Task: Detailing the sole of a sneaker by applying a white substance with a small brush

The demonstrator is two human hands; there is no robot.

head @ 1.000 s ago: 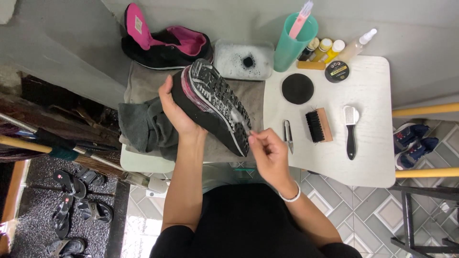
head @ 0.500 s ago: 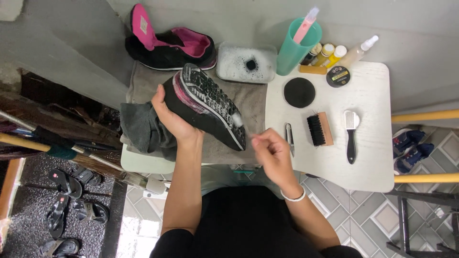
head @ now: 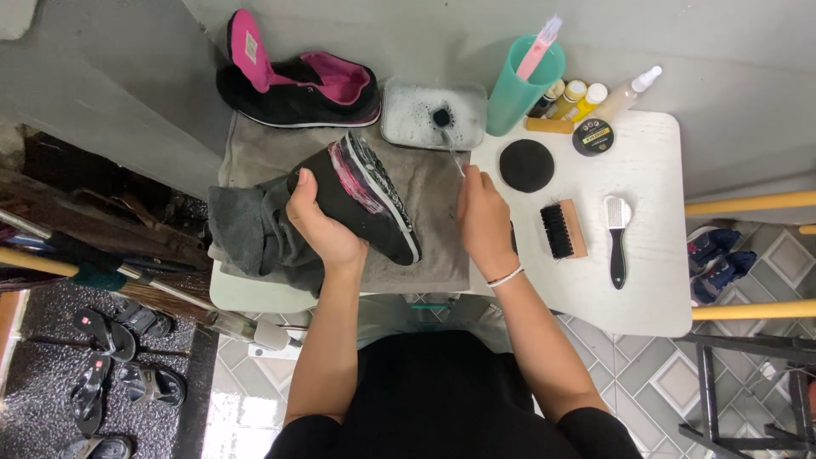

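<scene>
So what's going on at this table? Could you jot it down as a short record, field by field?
Left hand: grips a black shoe, sole turned up, over a grey towel
Right hand: holds a small brush, its head dipped in the soapy tray
Second shoe: black and pink, behind the towel
Table: black brush, white brush, round black pad, green cup, small bottles

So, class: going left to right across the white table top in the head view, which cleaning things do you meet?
Round black pad → wooden brush with black bristles → white-headed brush with black handle.
</scene>
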